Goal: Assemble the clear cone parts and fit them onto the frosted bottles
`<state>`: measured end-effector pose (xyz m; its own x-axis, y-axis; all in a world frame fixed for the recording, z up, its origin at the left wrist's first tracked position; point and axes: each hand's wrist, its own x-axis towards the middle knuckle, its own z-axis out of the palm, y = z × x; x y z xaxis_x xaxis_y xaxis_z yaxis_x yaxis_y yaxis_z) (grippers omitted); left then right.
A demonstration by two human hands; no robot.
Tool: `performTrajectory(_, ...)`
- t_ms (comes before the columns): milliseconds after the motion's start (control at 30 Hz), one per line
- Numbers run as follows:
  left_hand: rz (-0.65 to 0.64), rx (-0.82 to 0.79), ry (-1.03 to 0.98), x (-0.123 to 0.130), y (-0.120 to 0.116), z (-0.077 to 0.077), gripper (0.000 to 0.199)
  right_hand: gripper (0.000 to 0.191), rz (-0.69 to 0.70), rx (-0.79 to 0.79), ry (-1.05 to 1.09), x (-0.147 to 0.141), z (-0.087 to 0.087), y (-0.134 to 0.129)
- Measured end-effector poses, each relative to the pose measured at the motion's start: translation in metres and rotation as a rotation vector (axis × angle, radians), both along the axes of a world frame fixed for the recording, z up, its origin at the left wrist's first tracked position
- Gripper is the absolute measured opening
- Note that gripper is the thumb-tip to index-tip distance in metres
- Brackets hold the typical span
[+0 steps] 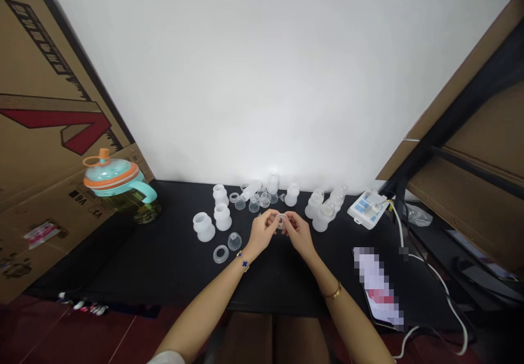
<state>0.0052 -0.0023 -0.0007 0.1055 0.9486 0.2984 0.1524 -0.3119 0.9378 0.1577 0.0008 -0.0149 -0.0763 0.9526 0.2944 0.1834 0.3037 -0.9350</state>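
Note:
My left hand (261, 233) and my right hand (299, 235) meet over the middle of the black table, fingers closed on one small clear ring-shaped piece (280, 220). Its exact kind is partly hidden by my thumbs. Left of my hands, a clear dome cap (234, 241) and a translucent ring (220, 254) lie on the table. Beyond them stand open white bottles, the nearest one (203, 227) tilted-looking at the edge of the group. Several clear caps (254, 204) and rings sit just past my fingers. Bottles with clear tops (323, 216) stand to the right.
On the left, a large teal-and-orange lidded jug (117, 184) stands by a cardboard box (45, 107). A white power strip (367, 209) with cables lies at the right, and a phone (379, 290) rests near the table's front edge. A white wall (262, 75) rises behind.

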Motion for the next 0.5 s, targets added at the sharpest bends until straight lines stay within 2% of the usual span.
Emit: performTrajectory(500,0.025,0.003,-0.07,0.0014,0.0008,-0.001,0.038,0.046,0.064,-0.101,0.124,0.0006,-0.0018,0.0046)
